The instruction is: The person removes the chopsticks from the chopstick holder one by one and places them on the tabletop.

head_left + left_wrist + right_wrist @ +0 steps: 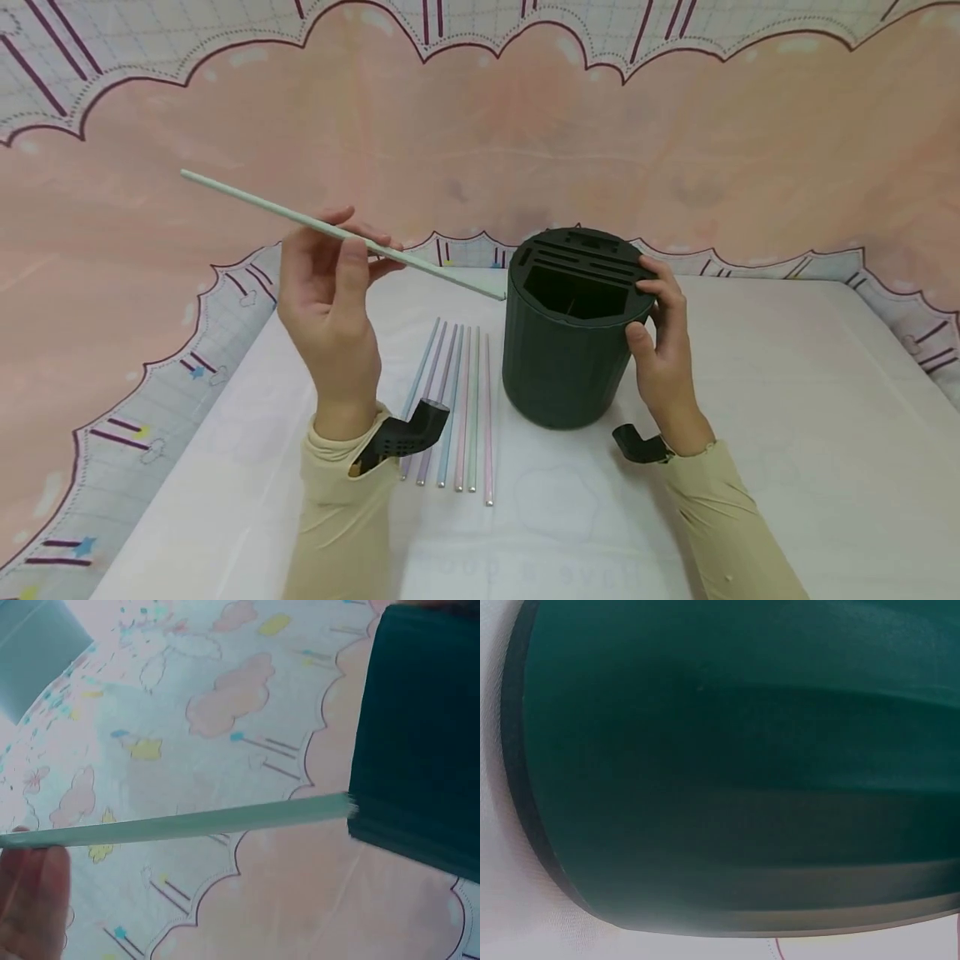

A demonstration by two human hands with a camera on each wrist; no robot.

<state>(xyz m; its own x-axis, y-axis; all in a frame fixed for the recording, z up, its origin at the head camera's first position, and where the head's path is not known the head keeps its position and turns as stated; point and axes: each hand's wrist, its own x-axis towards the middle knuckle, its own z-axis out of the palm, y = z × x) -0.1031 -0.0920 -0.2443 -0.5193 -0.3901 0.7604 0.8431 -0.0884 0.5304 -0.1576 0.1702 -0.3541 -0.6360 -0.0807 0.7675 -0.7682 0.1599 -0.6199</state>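
Note:
My left hand (330, 308) pinches a pale green chopstick (255, 200) between thumb and fingers, raised and slanting down to the right. Its lower tip overlaps the upper left side of a dark green utensil holder (566, 367). This holder is round, with a wide opening and narrow slots in its top; it leans slightly. Gripping its right rim is my right hand (667, 350), thumb on the near side and fingers over the edge. In the left wrist view the chopstick (225, 820) reaches the holder's edge. The holder's wall (705, 765) fills most of the right wrist view.
Several pastel chopsticks (488, 417) in blue, purple, pink and green lie side by side on the white tabletop (787, 400), left of the holder. Behind the table hangs a peach and white patterned cloth (480, 150). Each wrist wears a small black camera (408, 429).

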